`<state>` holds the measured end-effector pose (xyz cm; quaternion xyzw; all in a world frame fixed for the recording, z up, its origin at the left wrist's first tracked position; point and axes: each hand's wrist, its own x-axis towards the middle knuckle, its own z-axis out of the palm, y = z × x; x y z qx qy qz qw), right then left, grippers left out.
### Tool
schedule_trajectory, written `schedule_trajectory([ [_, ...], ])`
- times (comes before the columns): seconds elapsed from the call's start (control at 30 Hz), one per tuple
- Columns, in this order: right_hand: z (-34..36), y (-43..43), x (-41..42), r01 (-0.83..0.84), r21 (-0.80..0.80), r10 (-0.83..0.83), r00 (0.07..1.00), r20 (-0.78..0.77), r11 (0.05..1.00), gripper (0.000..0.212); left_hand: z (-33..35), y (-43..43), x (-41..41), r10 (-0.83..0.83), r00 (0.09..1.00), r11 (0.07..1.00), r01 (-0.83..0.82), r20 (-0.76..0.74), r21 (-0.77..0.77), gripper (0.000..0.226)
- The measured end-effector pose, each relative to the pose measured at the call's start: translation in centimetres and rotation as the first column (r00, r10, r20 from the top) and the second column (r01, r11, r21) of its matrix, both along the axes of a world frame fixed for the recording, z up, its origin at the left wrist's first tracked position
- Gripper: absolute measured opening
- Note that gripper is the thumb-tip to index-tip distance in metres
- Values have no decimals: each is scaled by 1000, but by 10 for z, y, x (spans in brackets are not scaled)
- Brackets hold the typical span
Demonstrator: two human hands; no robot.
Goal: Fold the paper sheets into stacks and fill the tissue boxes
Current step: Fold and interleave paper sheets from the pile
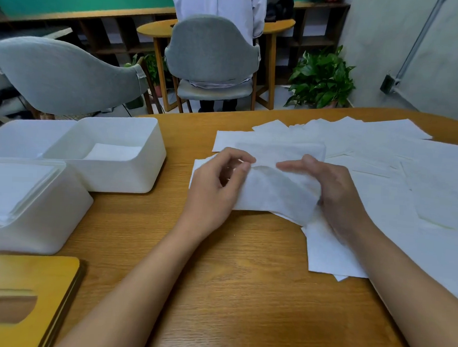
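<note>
A thin, white, faintly crinkled paper sheet (274,194) bows up between both hands, half folded, just above the wooden table (229,292). The left hand (216,183) pinches its upper edge between thumb and forefinger. The right hand (338,197) grips its right end, which curls under the palm. Right of the grip and beyond it, loose sheets (408,169) overlap up to the table's far edge. Left of the grip stand the far tissue box (132,179) and the near tissue box (47,225), each holding folded paper. Open wood lies between the grip and the person.
</note>
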<state>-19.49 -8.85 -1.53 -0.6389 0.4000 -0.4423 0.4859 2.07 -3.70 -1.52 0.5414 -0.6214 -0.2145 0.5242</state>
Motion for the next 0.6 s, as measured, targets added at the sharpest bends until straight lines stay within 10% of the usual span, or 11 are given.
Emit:
schedule_trajectory([
  [0.1,-1,2,1,-130,72,125,989,80,989,78,5,-1,4,79,987,995,-69,-143,75,16],
  [0.3,2,7,8,-18,-22,18,1000,-22,1000,7,9,0,3,85,972,982,-45,-218,182,19],
  [0.6,1,8,11,-54,-24,54,998,-36,998,29,0,-1,-5,74,922,989,-20,-380,146,34],
])
